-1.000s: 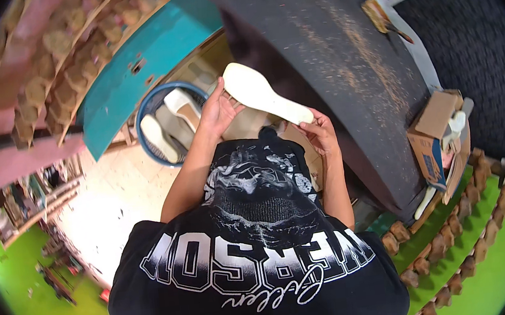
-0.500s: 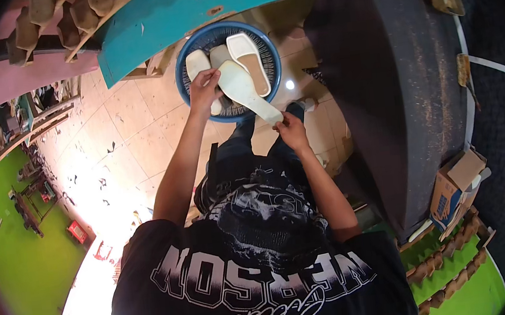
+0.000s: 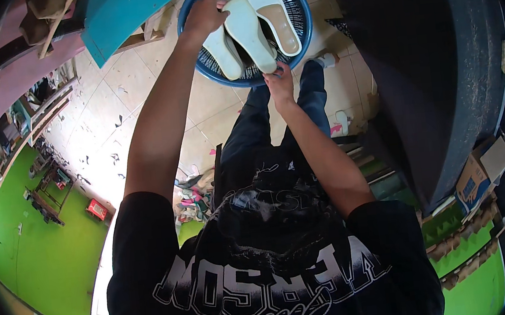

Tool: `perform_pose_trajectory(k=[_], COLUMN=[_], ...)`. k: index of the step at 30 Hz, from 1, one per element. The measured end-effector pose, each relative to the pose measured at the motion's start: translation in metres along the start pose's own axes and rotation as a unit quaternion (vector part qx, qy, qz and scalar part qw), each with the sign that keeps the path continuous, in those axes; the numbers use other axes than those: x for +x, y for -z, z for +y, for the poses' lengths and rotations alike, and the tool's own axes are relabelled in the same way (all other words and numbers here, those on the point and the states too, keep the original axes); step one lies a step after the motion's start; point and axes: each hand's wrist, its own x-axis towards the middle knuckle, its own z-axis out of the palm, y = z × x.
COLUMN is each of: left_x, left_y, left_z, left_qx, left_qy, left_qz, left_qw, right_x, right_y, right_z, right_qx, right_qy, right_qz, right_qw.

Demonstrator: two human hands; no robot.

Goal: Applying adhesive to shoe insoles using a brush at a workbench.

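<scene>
- Head view: a cream-white, smooth, sole-shaped piece (image 3: 246,29) is over the round blue basin (image 3: 307,24); whether it rests on the contents cannot be told.
- Its long axis runs from upper left to lower right, broad end pointing away from the person, narrow end toward them (a fairly steep slant).
- The left hand (image 3: 207,18) pinches the broad end's left edge.
- The right hand (image 3: 279,81) grips the narrow tip between thumb and fingers, near the basin's rim.
- Beside it: a second cream sole-shaped piece (image 3: 228,58) left, a white-rimmed, tan-centred one (image 3: 277,19) right, roughly parallel.
</scene>
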Motion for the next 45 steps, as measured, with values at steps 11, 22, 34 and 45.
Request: perform_pose_trajectory(k=[11, 22, 34, 45], left_x=[-0.024, -0.050, -0.065, -0.106], left_y=[-0.013, -0.047, -0.059, -0.067], left_z=[0.020, 0.018, 0.031, 0.069], left_qx=[0.199, 0.263, 0.277, 0.218], left_qy=[-0.009, -0.126, -0.072, -0.067], left_qz=[-0.051, -0.020, -0.048, -0.044], left_qw=[0.979, 0.956, 0.957, 0.973], right_x=[-0.006, -0.032, -0.005, -0.005], right_y=[-0.005, -0.008, 0.003, 0.028], right_z=[-0.042, -0.056, -0.056, -0.070], right_qx=[-0.131, -0.511, -0.413, -0.383], right_qy=[0.082, 0.276, 0.226, 0.228], right_qz=[-0.133, -0.124, -0.122, -0.226], right_qw=[0.979, 0.805, 0.874, 0.866])
